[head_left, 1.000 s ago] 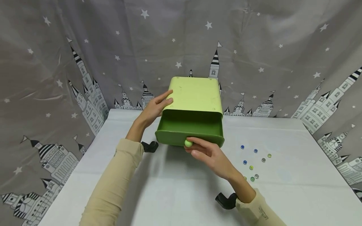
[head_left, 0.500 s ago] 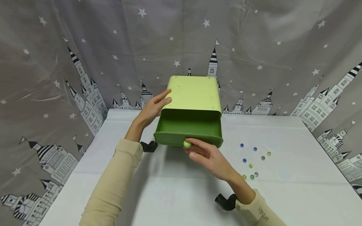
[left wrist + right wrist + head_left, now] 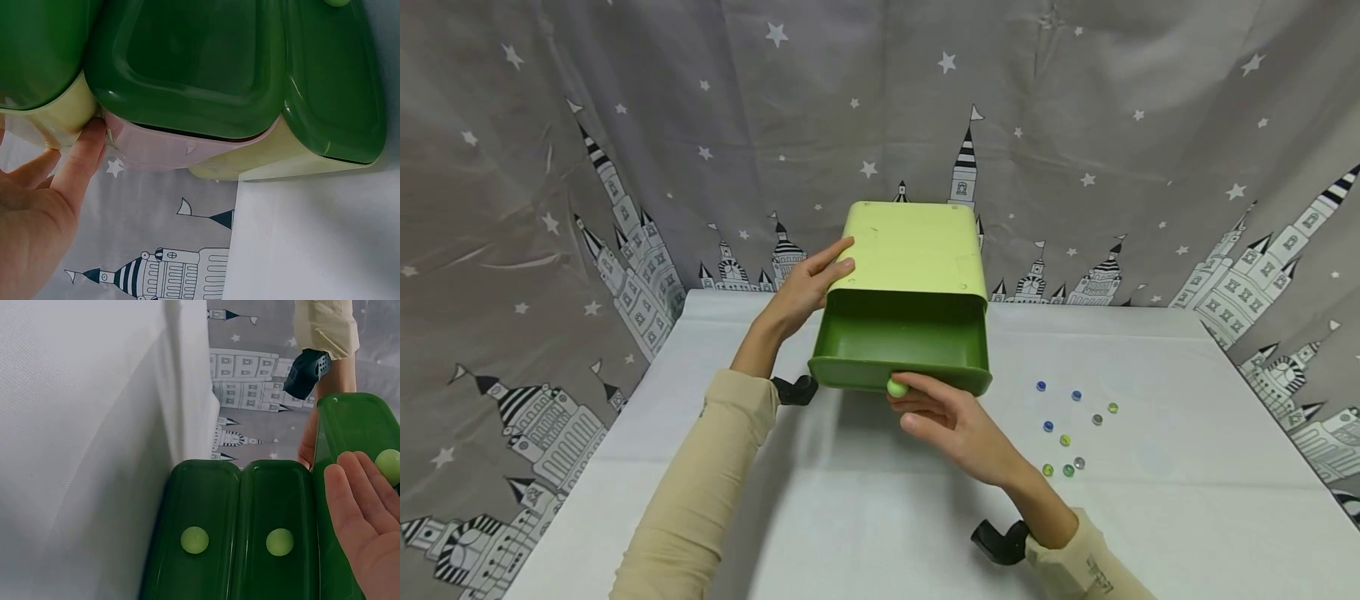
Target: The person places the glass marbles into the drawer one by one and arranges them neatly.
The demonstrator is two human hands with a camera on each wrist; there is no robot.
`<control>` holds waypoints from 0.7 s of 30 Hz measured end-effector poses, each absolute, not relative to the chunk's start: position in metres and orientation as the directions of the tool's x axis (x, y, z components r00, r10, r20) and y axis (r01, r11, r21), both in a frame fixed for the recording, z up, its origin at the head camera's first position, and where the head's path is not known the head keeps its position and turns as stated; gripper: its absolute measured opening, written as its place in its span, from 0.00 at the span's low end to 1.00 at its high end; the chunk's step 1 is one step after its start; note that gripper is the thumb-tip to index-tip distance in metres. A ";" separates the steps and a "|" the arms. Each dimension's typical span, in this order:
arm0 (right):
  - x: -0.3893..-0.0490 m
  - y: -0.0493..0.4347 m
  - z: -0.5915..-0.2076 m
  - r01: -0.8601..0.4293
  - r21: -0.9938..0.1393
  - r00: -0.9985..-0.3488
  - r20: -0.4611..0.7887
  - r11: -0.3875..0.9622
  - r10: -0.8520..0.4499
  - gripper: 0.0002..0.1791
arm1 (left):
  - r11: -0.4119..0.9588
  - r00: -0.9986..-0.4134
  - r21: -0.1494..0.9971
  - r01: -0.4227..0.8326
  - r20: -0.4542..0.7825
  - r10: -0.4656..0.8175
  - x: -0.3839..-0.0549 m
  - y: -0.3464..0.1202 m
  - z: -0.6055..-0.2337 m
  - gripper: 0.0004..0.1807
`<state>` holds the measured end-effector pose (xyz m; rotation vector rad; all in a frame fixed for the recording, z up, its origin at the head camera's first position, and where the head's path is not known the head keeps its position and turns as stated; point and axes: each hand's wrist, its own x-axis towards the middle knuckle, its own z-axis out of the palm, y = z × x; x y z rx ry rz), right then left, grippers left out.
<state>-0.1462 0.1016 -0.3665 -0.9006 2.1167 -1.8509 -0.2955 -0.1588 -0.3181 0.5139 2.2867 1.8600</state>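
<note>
A yellow drawer unit (image 3: 917, 243) stands at the table's back. Its green top drawer (image 3: 901, 335) is pulled partway out, with nothing visible inside. The left hand (image 3: 801, 292) rests against the unit's left side, fingers on the upper edge; in the left wrist view a straight finger (image 3: 81, 162) presses where the top two tiers meet. At the drawer front, the right hand (image 3: 958, 425) has its index finger over the round light-green knob (image 3: 897, 387), other fingers tucked below and thumb apart. Two lower drawers (image 3: 275, 494) are shut, each with a matching knob.
Several glass marbles (image 3: 1065, 440), blue, green, yellowish and grey, lie on the white table (image 3: 1210, 433) right of the unit. A grey curtain (image 3: 1052, 125) with castles and stars hangs close behind. Black devices (image 3: 1002, 542) are strapped to both wrists.
The top drawer has come slightly farther out, and the right hand has moved a little toward the person with it. The left hand stays against the unit. The head view has shifted slightly.
</note>
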 end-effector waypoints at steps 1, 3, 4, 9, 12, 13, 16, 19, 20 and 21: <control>-0.146 0.102 -0.367 -0.319 -0.947 -0.796 0.247 0.036 -0.552 0.27 | 0.170 -0.931 0.970 0.172 0.103 0.351 -0.299 -0.160 -0.322 0.31; -0.146 0.102 -0.367 -0.326 -0.945 -0.793 0.253 0.035 -0.555 0.28 | 0.170 -0.932 0.969 0.180 0.113 0.345 -0.305 -0.161 -0.329 0.30; -0.146 0.102 -0.367 -0.330 -0.943 -0.791 0.255 0.036 -0.555 0.28 | 0.170 -0.932 0.969 0.181 0.113 0.344 -0.305 -0.161 -0.329 0.30; -0.144 0.102 -0.367 -0.339 -0.939 -0.791 0.258 0.048 -0.555 0.29 | 0.172 -0.934 0.969 0.176 0.110 0.339 -0.305 -0.161 -0.329 0.30; -0.144 0.102 -0.368 -0.360 -0.930 -0.787 0.264 0.067 -0.558 0.29 | 0.169 -0.936 0.971 0.171 0.106 0.336 -0.304 -0.161 -0.329 0.31; -0.143 0.103 -0.368 -0.372 -0.925 -0.784 0.270 0.076 -0.559 0.30 | 0.169 -0.936 0.971 0.170 0.106 0.335 -0.304 -0.161 -0.329 0.31; -0.142 0.106 -0.368 -0.407 -0.907 -0.779 0.284 0.106 -0.558 0.29 | 0.170 -0.937 0.971 0.169 0.105 0.333 -0.303 -0.160 -0.328 0.31; -0.140 0.112 -0.369 -0.428 -0.896 -0.783 0.302 0.119 -0.543 0.28 | 0.174 -0.938 0.970 0.167 0.102 0.333 -0.302 -0.160 -0.327 0.30; -0.139 0.114 -0.370 -0.434 -0.894 -0.786 0.312 0.116 -0.534 0.27 | 0.172 -0.938 0.971 0.164 0.100 0.333 -0.303 -0.160 -0.327 0.30; -0.139 0.117 -0.370 -0.437 -0.892 -0.791 0.322 0.112 -0.521 0.26 | 0.168 -0.938 0.973 0.160 0.097 0.334 -0.303 -0.160 -0.328 0.30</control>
